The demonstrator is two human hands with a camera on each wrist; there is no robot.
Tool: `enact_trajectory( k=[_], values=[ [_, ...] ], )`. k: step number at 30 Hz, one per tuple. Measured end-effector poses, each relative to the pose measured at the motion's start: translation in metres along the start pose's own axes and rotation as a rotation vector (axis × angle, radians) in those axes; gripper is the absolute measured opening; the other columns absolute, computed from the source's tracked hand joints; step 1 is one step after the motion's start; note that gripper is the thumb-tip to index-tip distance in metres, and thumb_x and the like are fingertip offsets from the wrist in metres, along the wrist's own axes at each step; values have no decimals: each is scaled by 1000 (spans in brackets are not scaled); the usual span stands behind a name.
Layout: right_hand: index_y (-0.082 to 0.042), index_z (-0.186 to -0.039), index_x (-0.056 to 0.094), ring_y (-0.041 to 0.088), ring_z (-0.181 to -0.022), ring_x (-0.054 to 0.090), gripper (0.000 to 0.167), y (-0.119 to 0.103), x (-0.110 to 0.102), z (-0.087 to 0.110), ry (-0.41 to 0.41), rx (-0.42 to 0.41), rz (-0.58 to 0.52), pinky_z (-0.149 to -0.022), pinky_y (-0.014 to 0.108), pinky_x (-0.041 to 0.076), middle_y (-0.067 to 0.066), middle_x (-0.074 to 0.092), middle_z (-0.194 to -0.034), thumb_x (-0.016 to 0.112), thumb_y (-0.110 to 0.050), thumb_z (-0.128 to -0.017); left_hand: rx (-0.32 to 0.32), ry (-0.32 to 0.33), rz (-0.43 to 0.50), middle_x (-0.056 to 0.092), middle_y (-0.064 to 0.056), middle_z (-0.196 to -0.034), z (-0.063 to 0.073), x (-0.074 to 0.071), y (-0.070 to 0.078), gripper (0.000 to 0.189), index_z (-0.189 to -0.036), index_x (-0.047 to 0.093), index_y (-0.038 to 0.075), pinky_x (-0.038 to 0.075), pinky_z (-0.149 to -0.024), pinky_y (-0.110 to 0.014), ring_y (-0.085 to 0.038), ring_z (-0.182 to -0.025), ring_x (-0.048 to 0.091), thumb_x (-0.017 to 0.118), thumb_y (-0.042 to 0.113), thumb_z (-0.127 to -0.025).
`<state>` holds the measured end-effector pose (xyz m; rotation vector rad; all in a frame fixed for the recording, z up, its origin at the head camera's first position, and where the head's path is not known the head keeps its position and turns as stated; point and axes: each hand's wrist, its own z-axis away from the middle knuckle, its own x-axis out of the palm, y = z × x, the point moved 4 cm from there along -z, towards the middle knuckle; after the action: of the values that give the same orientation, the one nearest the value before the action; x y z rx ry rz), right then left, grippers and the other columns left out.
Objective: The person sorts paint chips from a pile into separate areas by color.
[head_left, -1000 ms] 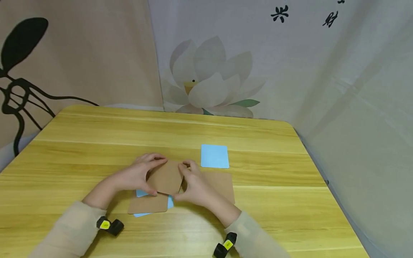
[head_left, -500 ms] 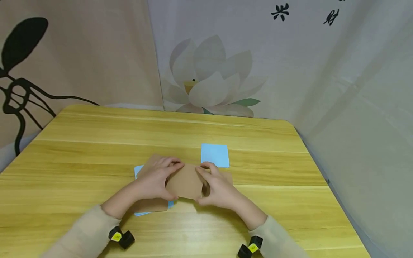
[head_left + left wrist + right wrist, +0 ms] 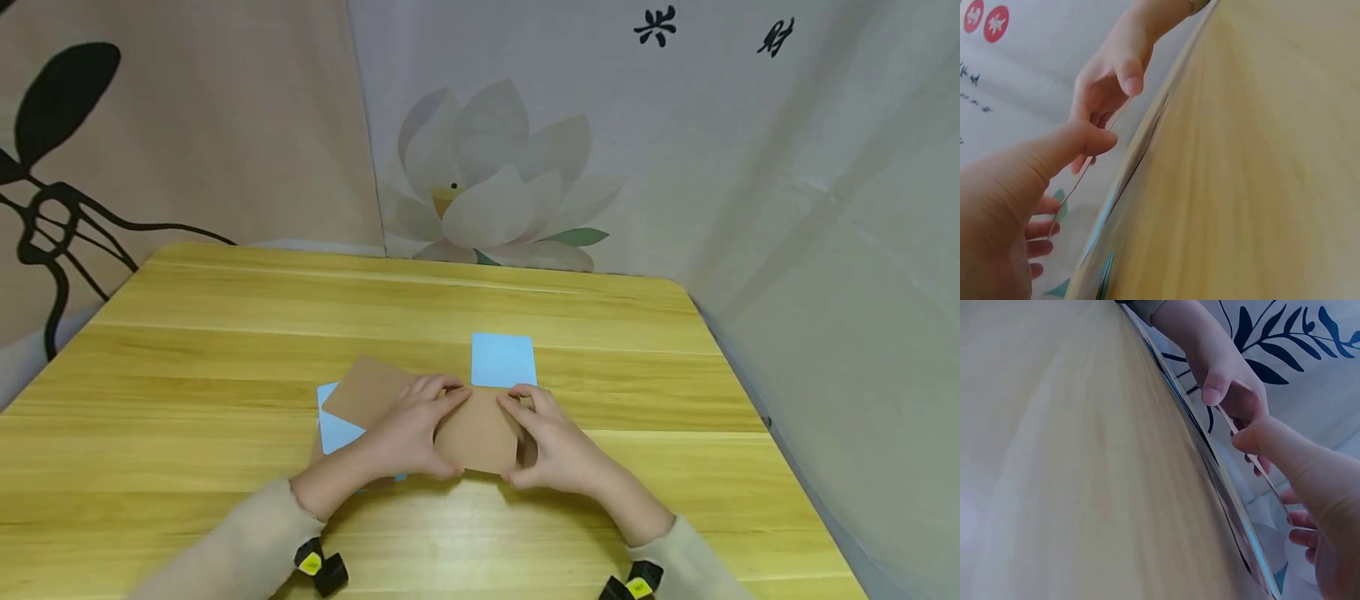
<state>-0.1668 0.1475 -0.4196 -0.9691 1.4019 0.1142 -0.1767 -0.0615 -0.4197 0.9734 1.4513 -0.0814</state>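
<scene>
A brown square card [image 3: 480,429] is held between both hands, raised off the tabletop; both wrist views show it edge-on as a thin line. My left hand [image 3: 408,427] pinches its left side with thumb and fingers. On the opposite side, my right hand [image 3: 561,446] pinches the right edge. Beneath and behind the left arm lies an overlapping group: a brown card [image 3: 367,390] set askew over a blue card [image 3: 339,433]. A single blue square card [image 3: 503,360] lies flat just beyond the held card. Another brown card under the right hand is mostly hidden.
The yellow wooden table [image 3: 225,333] reaches back to a cloth backdrop [image 3: 675,167] printed with a lotus and dark characters. Black devices with yellow labels sit on both sleeved wrists, low over the table.
Both hands have moved right together, carrying the brown card from above the left group toward the right. The askew brown card on the left has come into view.
</scene>
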Motion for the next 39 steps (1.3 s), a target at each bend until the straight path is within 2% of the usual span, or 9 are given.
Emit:
enact_trajectory(
  k=[4, 8, 15, 26, 39],
  values=[
    [-7, -147, 39, 18, -133, 25, 97, 10, -7, 8, -1, 3, 20, -100, 44, 37, 2, 30, -144, 82, -38, -66, -5, -1, 0, 41, -7, -138, -9, 8, 9, 100, -142, 46, 5, 24, -104, -53, -27, -130, 31, 84, 46, -59],
    [-8, -147, 39, 20, -133, 25, 96, 20, -10, 14, -23, 7, 37, -100, 46, 37, 4, 30, -145, 81, -37, -66, -34, -28, 2, 41, -7, -139, -17, 18, 16, 100, -142, 46, 4, 23, -104, -52, -27, -130, 31, 83, 47, -60],
    [-8, -147, 38, 22, -134, 24, 96, 33, -12, 19, -76, 15, 3, -99, 48, 37, 6, 30, -147, 83, -35, -66, -50, -46, -37, 42, -8, -138, -24, 33, 20, 100, -141, 46, 5, 23, -105, -52, -28, -131, 31, 84, 50, -60],
    [-7, -147, 39, 23, -133, 25, 92, 44, -10, 21, -123, 10, -38, -102, 50, 33, 5, 31, -146, 83, -32, -69, -79, -81, -34, 42, -9, -139, -28, 39, 21, 98, -141, 47, 6, 23, -106, -52, -28, -130, 32, 83, 52, -62],
    [-10, -148, 37, 23, -136, 21, 86, 49, -10, 23, -172, -1, -98, -103, 52, 30, 3, 27, -149, 80, -33, -76, -45, -110, -26, 39, -10, -141, -23, 36, 18, 95, -141, 48, 7, 22, -105, -54, -29, -131, 31, 81, 55, -65]
  ],
)
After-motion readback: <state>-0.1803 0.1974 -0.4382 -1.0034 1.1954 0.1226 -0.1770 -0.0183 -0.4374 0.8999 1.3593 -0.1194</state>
